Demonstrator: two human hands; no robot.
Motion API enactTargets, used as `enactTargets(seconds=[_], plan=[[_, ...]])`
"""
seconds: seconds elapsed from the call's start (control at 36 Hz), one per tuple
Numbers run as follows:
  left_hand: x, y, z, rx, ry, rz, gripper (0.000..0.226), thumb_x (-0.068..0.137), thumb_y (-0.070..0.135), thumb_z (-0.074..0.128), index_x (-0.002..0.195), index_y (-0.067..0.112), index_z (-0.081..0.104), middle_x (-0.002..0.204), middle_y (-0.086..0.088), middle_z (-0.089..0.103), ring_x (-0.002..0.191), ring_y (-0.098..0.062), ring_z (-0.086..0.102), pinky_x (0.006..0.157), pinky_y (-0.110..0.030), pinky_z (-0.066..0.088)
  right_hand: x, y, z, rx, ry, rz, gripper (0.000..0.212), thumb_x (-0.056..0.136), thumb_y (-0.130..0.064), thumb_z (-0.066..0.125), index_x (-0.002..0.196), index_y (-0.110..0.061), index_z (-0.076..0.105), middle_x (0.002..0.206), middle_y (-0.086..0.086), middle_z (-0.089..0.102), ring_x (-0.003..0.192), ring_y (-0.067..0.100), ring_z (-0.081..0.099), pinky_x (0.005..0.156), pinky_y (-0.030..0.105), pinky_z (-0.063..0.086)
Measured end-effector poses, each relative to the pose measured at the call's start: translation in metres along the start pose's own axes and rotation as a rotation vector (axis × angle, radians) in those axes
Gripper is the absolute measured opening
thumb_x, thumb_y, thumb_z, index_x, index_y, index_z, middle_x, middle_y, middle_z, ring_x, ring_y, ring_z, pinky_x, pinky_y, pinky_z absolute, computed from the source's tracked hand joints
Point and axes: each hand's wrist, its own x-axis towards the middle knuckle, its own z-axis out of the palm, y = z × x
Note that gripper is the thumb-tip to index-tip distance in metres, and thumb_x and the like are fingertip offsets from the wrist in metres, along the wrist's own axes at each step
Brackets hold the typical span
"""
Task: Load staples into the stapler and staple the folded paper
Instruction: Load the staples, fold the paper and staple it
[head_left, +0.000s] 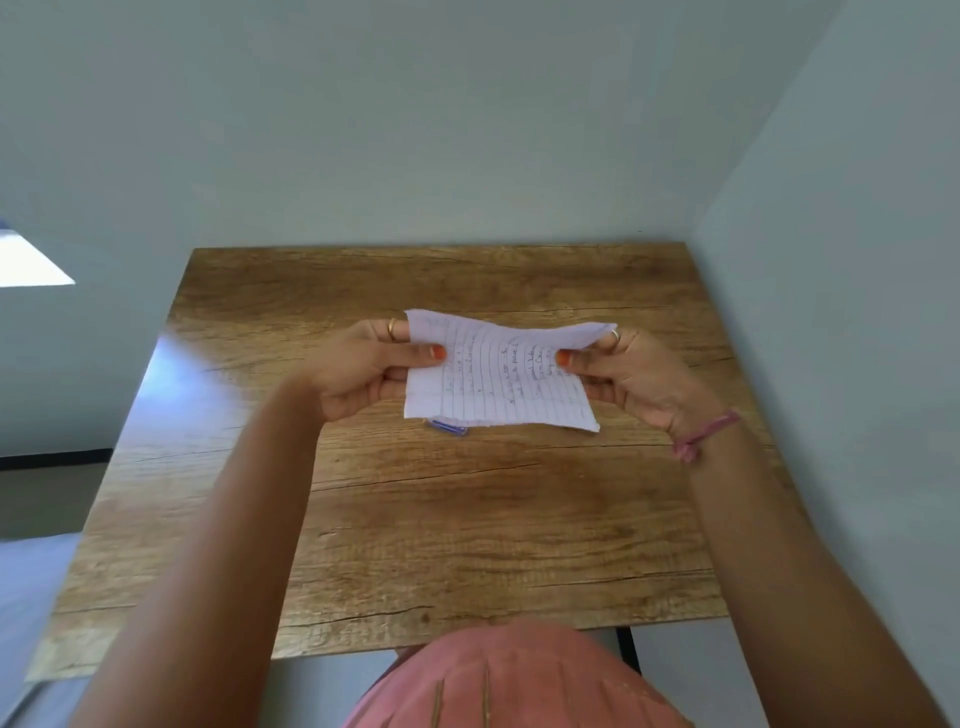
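We hold the lined, handwritten paper (498, 376) up above the middle of the wooden table (467, 519), our left hand (363, 366) pinching its left edge with the thumb on top and the other fingers behind, and our right hand (631, 376) gripping the right edge in the same way. Just below the sheet's lower left edge, a small blue object (447, 427) lies on the table, too hidden and blurred for us to identify.

lined, handwritten paper (498, 379) aloft above the table, small blue object (445, 427) partly hidden beneath it
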Motion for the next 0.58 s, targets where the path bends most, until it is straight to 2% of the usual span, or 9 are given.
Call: enactTargets(seconds=[0.06, 0.11, 0.17, 0.42, 0.47, 0.53, 0.58], plan=[[0.000, 0.001, -0.001, -0.032, -0.012, 0.007, 0.029, 0.076, 0.006, 0.066, 0.104, 0.006, 0.073, 0.103, -0.016, 0.073, 0.085, -0.022, 0.074, 0.058, -0.022, 0.058, -0.001, 0.000, 0.001, -0.011, -0.002, -0.026, 0.018, 0.081, -0.004, 0.068, 0.085, -0.017, 0.080, 0.100, 0.004, 0.076, 0.094, 0.018, 0.073, 0.069, 0.024, 0.060], [0.000, 0.000, -0.002, -0.019, -0.027, 0.022, 0.026, 0.075, 0.008, 0.062, 0.095, 0.013, 0.078, 0.098, -0.011, 0.075, 0.079, -0.016, 0.074, 0.055, -0.020, 0.058, -0.002, -0.001, 0.002, -0.051, -0.001, -0.056, 0.038, 0.089, 0.006, 0.055, 0.079, -0.020, 0.081, 0.095, -0.002, 0.077, 0.090, 0.012, 0.073, 0.065, 0.020, 0.058], [0.000, -0.001, -0.004, -0.019, -0.033, 0.038, 0.025, 0.075, 0.010, 0.060, 0.089, 0.016, 0.079, 0.095, -0.009, 0.076, 0.079, -0.015, 0.074, 0.057, -0.020, 0.058, -0.003, -0.002, 0.003, -0.073, -0.004, -0.082, 0.045, 0.091, 0.009, 0.051, 0.074, -0.021, 0.080, 0.092, -0.001, 0.077, 0.090, 0.012, 0.073, 0.067, 0.020, 0.058], [0.003, -0.005, -0.007, -0.139, -0.053, 0.034, 0.026, 0.080, 0.008, 0.056, 0.090, 0.013, 0.079, 0.094, -0.014, 0.075, 0.078, -0.018, 0.074, 0.057, -0.023, 0.059, -0.004, 0.005, 0.004, -0.089, 0.038, -0.161, 0.042, 0.092, 0.007, 0.052, 0.074, -0.018, 0.080, 0.096, 0.003, 0.077, 0.096, 0.018, 0.072, 0.071, 0.020, 0.057], [0.003, -0.008, -0.005, -0.233, -0.025, 0.047, 0.026, 0.081, 0.008, 0.055, 0.094, 0.011, 0.078, 0.094, -0.014, 0.075, 0.077, -0.019, 0.074, 0.055, -0.024, 0.059, -0.004, 0.006, 0.004, -0.087, 0.054, -0.169, 0.041, 0.092, 0.006, 0.052, 0.075, -0.018, 0.080, 0.096, 0.002, 0.077, 0.096, 0.018, 0.072, 0.071, 0.020, 0.057], [0.005, -0.014, -0.001, -0.392, -0.008, 0.080, 0.029, 0.084, 0.010, 0.054, 0.106, 0.009, 0.072, 0.097, -0.014, 0.073, 0.079, -0.020, 0.073, 0.054, -0.025, 0.059, -0.003, 0.006, 0.005, -0.082, 0.074, -0.192, 0.041, 0.093, 0.006, 0.053, 0.075, -0.019, 0.080, 0.096, 0.002, 0.077, 0.096, 0.017, 0.072, 0.069, 0.019, 0.057], [0.007, -0.022, 0.007, -0.589, -0.014, 0.124, 0.034, 0.088, 0.015, 0.051, 0.118, 0.004, 0.061, 0.107, -0.016, 0.067, 0.086, -0.022, 0.071, 0.063, -0.028, 0.061, -0.002, 0.005, 0.005, -0.071, 0.106, -0.226, 0.043, 0.093, 0.005, 0.052, 0.073, -0.021, 0.080, 0.095, 0.000, 0.077, 0.095, 0.015, 0.072, 0.067, 0.018, 0.057]])
